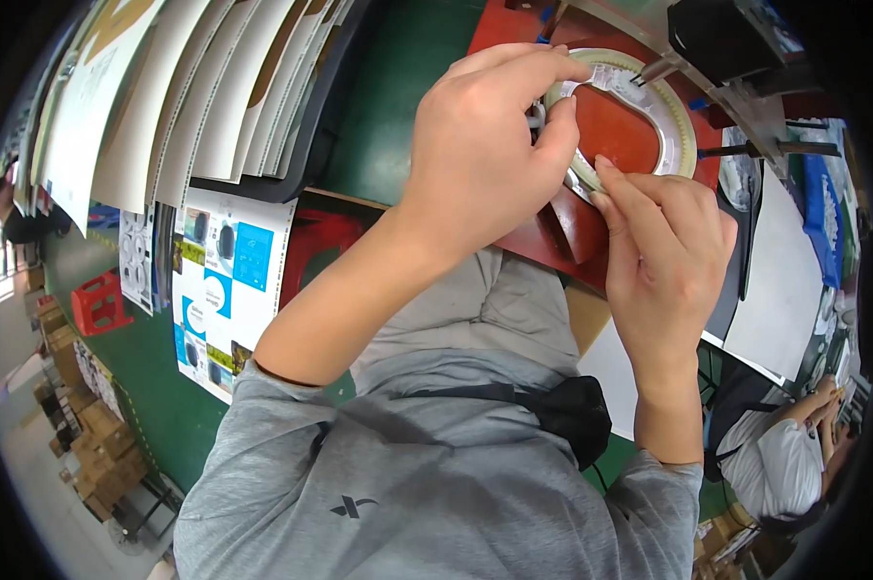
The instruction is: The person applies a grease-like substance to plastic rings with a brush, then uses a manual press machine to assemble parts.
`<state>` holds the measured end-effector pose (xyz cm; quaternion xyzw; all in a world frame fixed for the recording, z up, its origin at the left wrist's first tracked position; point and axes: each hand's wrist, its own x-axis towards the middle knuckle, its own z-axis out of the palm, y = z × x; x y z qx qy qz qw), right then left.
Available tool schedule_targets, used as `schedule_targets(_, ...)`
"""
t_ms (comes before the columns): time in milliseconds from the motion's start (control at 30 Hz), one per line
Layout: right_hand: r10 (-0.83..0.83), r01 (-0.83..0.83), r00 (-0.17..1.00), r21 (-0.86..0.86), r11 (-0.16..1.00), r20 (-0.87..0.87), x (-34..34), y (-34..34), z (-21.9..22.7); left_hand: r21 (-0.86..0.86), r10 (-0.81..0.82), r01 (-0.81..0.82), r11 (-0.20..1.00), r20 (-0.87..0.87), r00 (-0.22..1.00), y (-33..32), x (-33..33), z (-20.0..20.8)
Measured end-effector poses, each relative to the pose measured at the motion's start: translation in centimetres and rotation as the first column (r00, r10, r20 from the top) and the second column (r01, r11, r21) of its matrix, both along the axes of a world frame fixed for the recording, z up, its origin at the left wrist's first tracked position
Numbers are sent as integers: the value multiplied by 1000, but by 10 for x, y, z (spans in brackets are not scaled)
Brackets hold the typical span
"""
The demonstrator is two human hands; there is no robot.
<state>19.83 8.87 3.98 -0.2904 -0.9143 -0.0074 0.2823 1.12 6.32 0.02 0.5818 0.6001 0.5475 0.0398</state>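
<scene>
Ring, oval and pale with a ribbed rim [686,121], lies on a red board [506,27] just ahead of me. Left hand [489,126] half curled at its left edge, thumb and forefinger slightly parted, touching it. Right hand [668,232] at its lower edge, thumb and forefinger tips nearly meeting; I cannot tell whether they pinch anything. Green tabletop [388,97] left of the board; beyond, white sheets [175,97] stand in a black tray [325,97]. Co-worker [770,464] lower right, well apart.
</scene>
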Motion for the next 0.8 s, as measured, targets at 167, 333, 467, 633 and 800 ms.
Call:
schedule_targets(167,2,-1,999,-7,1000,37,1,0,-1,169,36,-34,985,-8,999,9,1,-4)
schedule_targets(333,8,-8,1000,-2,1000,28,7,9,-3,222,31,-27,975,-17,999,18,-1,-7)
schedule_targets(467,-95,90,993,-67,994,-74,9,24,-13,230,18,-10,973,-30,999,17,-2,-6)
schedule_targets(633,-118,120,993,-177,977,24,-5,37,-19,202,0,7,979,-35,999,17,-5,-5)
schedule_targets(800,-128,142,987,-163,976,98,-5,40,-18,196,-24,32,980,-43,999,20,-7,-6)
